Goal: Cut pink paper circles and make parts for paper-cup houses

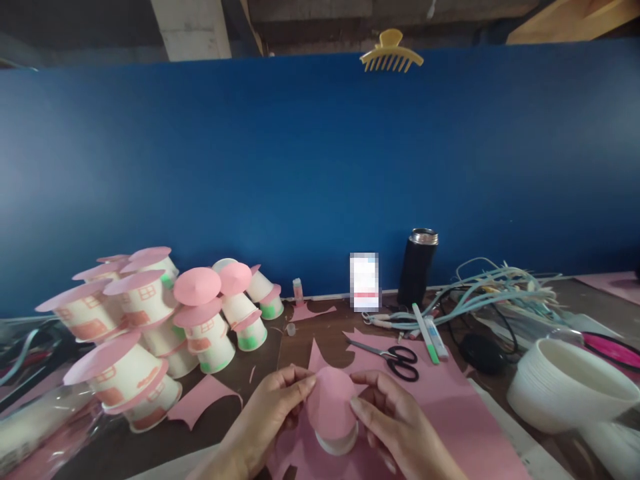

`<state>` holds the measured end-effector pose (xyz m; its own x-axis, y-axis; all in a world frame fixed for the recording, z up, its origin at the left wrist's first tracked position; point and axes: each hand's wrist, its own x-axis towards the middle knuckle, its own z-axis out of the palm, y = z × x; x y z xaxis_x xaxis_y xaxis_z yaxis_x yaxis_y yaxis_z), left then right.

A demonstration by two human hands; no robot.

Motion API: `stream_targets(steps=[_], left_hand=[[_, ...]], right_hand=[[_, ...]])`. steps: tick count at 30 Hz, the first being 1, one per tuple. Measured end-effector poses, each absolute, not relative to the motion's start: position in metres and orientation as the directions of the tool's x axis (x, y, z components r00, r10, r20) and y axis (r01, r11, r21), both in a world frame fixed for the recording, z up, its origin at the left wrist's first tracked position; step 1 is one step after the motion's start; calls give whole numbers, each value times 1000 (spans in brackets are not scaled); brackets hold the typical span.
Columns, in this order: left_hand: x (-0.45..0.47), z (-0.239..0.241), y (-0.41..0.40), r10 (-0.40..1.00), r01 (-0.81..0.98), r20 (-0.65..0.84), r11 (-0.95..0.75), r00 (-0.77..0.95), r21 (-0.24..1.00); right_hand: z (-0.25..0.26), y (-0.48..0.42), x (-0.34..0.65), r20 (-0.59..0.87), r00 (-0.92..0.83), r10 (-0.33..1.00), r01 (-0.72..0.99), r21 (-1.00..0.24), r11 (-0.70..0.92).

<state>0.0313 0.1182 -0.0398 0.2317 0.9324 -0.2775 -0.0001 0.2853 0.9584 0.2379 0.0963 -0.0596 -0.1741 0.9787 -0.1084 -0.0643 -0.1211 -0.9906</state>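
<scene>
Both hands pinch a round piece of pink paper [332, 400] by its opposite edges. My left hand [276, 408] grips the left edge between thumb and fingertips. On the other side, my right hand [387, 413] has its thumb on top of the paper and its fingers at the rim. Part of a white paper cup [339, 445] shows just below the paper's lower edge; whether the two are joined I cannot tell. Under them lies a large sheet of pink paper [445, 410] with cut-out edges. Black-handled scissors [401, 362] rest on that sheet, beyond my right hand.
Several white cups with pink paper roofs [203, 333] crowd the left side. A glue stick [298, 291], a phone-like screen [365, 281] and a black bottle [417, 270] stand along the blue partition [280, 153]. Tangled cables [480, 297] and stacked white cups [565, 383] are at right.
</scene>
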Motion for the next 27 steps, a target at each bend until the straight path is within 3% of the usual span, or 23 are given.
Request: stream_targets(steps=[11, 27], left_hand=[[31, -32, 116, 909, 91, -342, 330, 236, 940], [36, -38, 118, 893, -84, -412, 432, 179, 898]], right_hand=[[-56, 94, 235, -105, -107, 989, -21, -994, -107], [-54, 99, 235, -107, -114, 988, 7, -994, -106]])
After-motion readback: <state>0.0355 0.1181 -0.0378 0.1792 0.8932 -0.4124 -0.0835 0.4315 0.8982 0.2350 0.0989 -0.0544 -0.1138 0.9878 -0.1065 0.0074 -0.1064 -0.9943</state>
